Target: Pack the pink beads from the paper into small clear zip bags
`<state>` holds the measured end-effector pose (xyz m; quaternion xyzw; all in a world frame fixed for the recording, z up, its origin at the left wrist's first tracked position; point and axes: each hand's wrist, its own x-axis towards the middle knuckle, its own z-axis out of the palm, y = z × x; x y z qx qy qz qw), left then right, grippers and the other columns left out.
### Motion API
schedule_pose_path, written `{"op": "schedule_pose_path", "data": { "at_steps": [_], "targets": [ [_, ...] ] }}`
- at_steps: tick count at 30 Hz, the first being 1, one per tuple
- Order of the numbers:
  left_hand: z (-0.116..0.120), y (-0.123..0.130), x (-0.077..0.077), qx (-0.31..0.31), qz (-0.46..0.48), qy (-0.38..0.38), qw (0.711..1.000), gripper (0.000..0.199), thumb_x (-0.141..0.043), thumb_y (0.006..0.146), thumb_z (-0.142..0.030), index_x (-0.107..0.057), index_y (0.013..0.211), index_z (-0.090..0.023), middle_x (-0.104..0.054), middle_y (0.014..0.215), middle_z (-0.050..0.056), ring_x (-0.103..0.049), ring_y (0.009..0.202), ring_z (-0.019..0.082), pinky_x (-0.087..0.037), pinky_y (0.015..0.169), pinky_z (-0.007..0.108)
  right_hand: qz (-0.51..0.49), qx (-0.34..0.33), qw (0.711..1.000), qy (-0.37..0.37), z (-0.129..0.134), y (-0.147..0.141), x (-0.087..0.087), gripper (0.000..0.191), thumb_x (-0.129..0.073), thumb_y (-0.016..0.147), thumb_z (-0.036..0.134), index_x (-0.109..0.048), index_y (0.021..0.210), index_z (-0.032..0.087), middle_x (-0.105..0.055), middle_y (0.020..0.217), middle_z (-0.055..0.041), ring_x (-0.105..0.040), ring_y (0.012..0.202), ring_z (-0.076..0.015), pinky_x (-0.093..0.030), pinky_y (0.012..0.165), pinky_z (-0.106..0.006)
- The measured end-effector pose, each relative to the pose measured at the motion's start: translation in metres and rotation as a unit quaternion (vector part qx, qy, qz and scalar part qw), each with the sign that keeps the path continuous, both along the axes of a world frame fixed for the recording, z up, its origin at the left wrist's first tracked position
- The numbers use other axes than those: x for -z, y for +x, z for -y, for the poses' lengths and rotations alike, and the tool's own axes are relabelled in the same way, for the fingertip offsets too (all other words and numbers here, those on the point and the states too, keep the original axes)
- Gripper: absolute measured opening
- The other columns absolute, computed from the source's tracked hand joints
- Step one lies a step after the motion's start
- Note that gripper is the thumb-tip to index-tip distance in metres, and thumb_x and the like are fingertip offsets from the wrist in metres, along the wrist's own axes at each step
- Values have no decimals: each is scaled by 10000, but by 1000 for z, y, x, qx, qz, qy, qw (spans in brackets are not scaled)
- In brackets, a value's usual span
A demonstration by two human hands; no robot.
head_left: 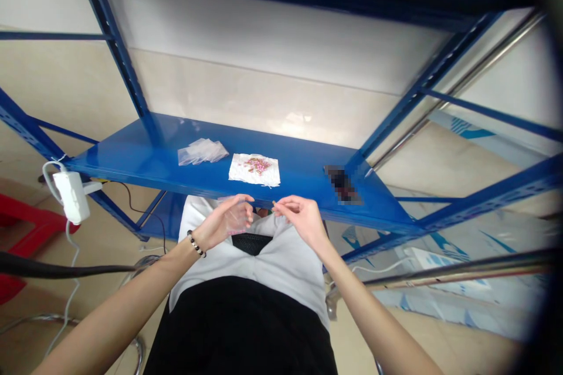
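In my left hand (224, 224) is a small clear plastic bag (236, 220), held above my lap near the shelf's front edge. The fingers of my right hand (299, 214) are pinched together just to the right of it, around something tiny that I cannot make out. Beyond my hands, a white sheet (236, 176) lies on the blue shelf (303, 167), bearing a loose heap of small pink and brownish pieces (258, 165). To the left of the sheet, several clear plastic bags (203, 151) lie fanned out in a pile.
A dark, pixelated object (342, 184) rests at the shelf's right. Blue uprights (121, 58) frame both sides, with another shelf overhead. At the left hang a white power strip (73, 196) and its cord; a red stool (33, 234) stands behind.
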<state>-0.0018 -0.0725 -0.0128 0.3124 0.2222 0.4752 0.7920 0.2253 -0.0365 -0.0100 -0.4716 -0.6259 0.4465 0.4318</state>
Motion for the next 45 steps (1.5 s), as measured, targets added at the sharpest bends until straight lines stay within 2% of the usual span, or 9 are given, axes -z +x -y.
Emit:
{"op": "schedule_pose_path", "data": {
  "at_steps": [3,5,12,15,19,25,29,36,45],
  "targets": [
    [-1,2,3,22,-46,-18,999,333,-561,911,-456,-639,1072,-175,-626,854,58,-623,728,168,-469,663,269,-80,-2,995,-67,25,-3,18,341,-766,735,461,-680,833,146,-745,763,-115,-712,650,-230,-470,464,-255],
    [-1,5,5,32,-70,-27,997,335,-581,898,-461,-650,1060,-176,-632,857,58,-625,722,163,-458,651,255,-114,6,990,-82,29,-3,23,341,-765,739,459,-685,852,148,-749,798,-121,-716,677,-232,-482,481,-262],
    [5,16,15,85,-67,-34,994,343,-580,898,-462,-652,1068,-173,-643,876,72,-626,727,165,-456,641,251,-153,68,985,-39,11,-6,12,355,-766,730,468,-688,867,151,-752,859,-126,-698,684,-206,-457,513,-256],
    [8,19,19,102,-62,-33,992,330,-592,896,-441,-657,1060,-163,-648,877,86,-630,736,173,-466,656,270,-141,36,989,-35,9,-15,5,334,-755,740,459,-689,868,159,-754,851,-113,-675,640,-184,-453,517,-256],
    [11,23,21,97,-79,-15,992,271,-632,884,-371,-663,1020,-139,-638,868,92,-629,756,176,-476,673,283,-136,-18,990,-21,10,-26,2,303,-761,736,430,-687,848,158,-754,837,-101,-660,622,-167,-505,606,-284],
    [17,28,21,113,-104,28,988,231,-646,881,-341,-661,954,-123,-614,857,88,-617,756,169,-477,675,286,-117,-64,990,-42,15,-24,14,292,-770,731,415,-697,839,153,-753,818,-94,-712,762,-210,-537,703,-303],
    [16,29,25,123,-127,54,983,171,-688,849,-279,-660,898,-117,-612,877,89,-616,782,170,-482,696,290,-101,-105,988,-47,16,-24,19,261,-764,745,391,-713,845,156,-750,827,-84,-714,767,-203,-532,696,-289],
    [8,27,23,163,-98,34,981,187,-701,838,-290,-622,902,-133,-637,919,101,-638,833,196,-499,722,314,-116,-64,991,2,12,-21,9,236,-776,744,361,-710,847,159,-750,854,-93,-716,813,-220,-537,733,-303],
    [12,24,26,176,-98,26,979,210,-669,863,-304,-668,950,-113,-645,1012,131,-646,886,212,-502,758,324,-78,-125,989,-19,14,-20,21,248,-752,763,391,-712,843,159,-744,814,-77,-705,753,-207,-528,681,-292]
  ]
}}
